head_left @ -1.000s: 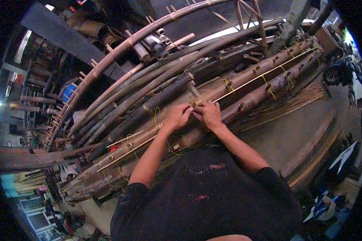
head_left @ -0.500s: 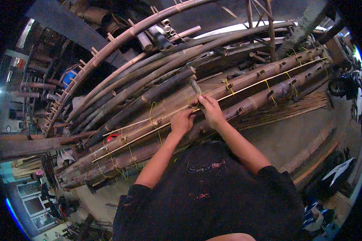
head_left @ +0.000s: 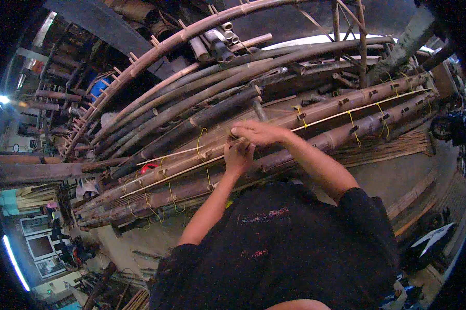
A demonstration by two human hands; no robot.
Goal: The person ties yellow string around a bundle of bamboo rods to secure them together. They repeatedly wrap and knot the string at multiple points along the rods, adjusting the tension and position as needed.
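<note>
Two long bamboo poles lie side by side on a slant, a far pole (head_left: 323,107) and a near pole (head_left: 334,138), both with slots cut along them. A thin pale strip (head_left: 326,118) runs along between them, and yellow cords (head_left: 353,126) are looped at intervals. At the middle of the far pole, my left hand (head_left: 238,156) has its fingers curled up by the strip. My right hand (head_left: 261,133) reaches across just above it, thumb and fingers drawn together against the left fingertips. What either hand pinches is hidden.
Beyond the poles lies a stack of long curved bamboo (head_left: 191,95). A curved pole with pegs (head_left: 155,49) arches over it. Thin sticks (head_left: 398,142) lie bundled past the near pole at the right. A red object (head_left: 148,168) sits by the far pole's left part.
My right hand has moved left and turned so it lies over my left hand. My left hand has turned upward. The view has shifted slightly.
</note>
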